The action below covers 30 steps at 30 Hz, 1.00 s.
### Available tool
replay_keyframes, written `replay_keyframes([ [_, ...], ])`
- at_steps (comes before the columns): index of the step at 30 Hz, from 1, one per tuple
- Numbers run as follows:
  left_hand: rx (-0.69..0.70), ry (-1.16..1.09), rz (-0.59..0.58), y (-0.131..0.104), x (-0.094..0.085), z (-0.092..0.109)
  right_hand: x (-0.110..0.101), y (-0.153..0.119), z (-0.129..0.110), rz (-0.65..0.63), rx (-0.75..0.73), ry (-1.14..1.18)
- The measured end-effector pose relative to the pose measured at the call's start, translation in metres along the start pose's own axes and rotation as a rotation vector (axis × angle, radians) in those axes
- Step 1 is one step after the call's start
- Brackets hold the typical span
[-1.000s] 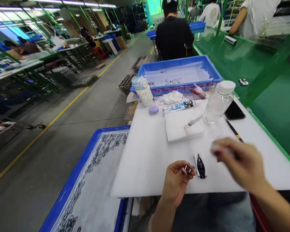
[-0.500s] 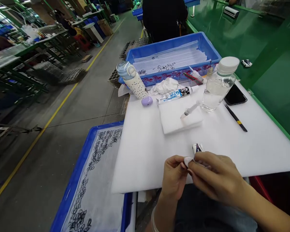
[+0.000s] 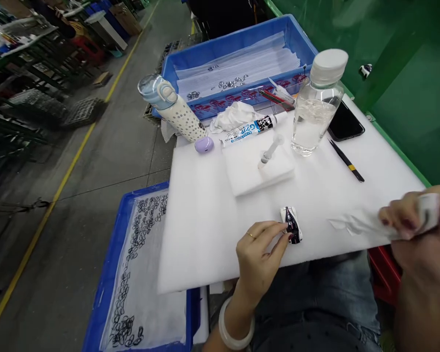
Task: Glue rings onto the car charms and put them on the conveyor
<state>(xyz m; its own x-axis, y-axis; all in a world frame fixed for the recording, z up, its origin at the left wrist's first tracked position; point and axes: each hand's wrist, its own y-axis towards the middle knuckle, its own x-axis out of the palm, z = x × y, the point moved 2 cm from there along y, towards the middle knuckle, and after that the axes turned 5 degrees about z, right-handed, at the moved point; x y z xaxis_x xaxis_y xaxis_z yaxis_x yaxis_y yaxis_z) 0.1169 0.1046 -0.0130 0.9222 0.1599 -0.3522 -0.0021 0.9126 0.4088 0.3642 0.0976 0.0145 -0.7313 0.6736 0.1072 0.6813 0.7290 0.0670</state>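
A small black-and-white toy car [image 3: 292, 225] lies near the front edge of the white foam board [image 3: 205, 210]. My left hand [image 3: 258, 252] reaches it from the left, its thumb and index fingertips closed at the car's side. Whether some smaller part is between those fingertips I cannot tell. Out at the right edge, my right hand [image 3: 414, 225] is smeared by motion and closed around a crumpled white tissue [image 3: 357, 222], whose loose end trails over the board. Behind the car, a syringe [image 3: 270, 150] rests on a white foam block [image 3: 256, 171].
At the back stand a polka-dot bottle [image 3: 183, 115], a purple case [image 3: 204, 144], a glue tube [image 3: 247, 129] and a clear water bottle [image 3: 313, 117]. Tweezers [image 3: 346, 160] and a phone [image 3: 346, 122] lie right. Blue trays [image 3: 108, 274] with small black rings flank the board.
My hands have parted: the left has moved onto the toy car, while the right has swung far right with the white tissue. The view has tilted downward.
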Motion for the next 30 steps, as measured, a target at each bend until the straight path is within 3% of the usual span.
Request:
replay_keyframes([
  [1,0.081,0.062,-0.017,0.0,0.003,0.001,0.006,-0.006,0.002,-0.072,0.012,-0.05],
  [3,0.169,0.111,-0.071,-0.001,0.009,0.002,0.021,-0.02,0.005,-0.368,-0.002,-0.277],
  [5,0.186,0.133,-0.112,-0.001,0.011,0.002,0.034,-0.034,0.01,-0.671,-0.058,-0.524],
  [7,0.159,0.145,-0.142,-0.001,0.011,0.001,0.042,-0.041,0.015,-0.814,-0.15,-0.68],
  [12,0.039,0.106,-0.182,0.002,0.005,-0.004,0.046,-0.043,0.024,-0.857,-0.331,-0.865],
  [24,-0.067,0.113,-0.247,0.003,0.004,-0.007,0.05,-0.044,0.022,-0.824,-0.464,-0.88],
  [30,-0.108,0.113,-0.26,0.006,0.002,-0.007,0.048,-0.044,0.022,-0.812,-0.451,-0.878],
])
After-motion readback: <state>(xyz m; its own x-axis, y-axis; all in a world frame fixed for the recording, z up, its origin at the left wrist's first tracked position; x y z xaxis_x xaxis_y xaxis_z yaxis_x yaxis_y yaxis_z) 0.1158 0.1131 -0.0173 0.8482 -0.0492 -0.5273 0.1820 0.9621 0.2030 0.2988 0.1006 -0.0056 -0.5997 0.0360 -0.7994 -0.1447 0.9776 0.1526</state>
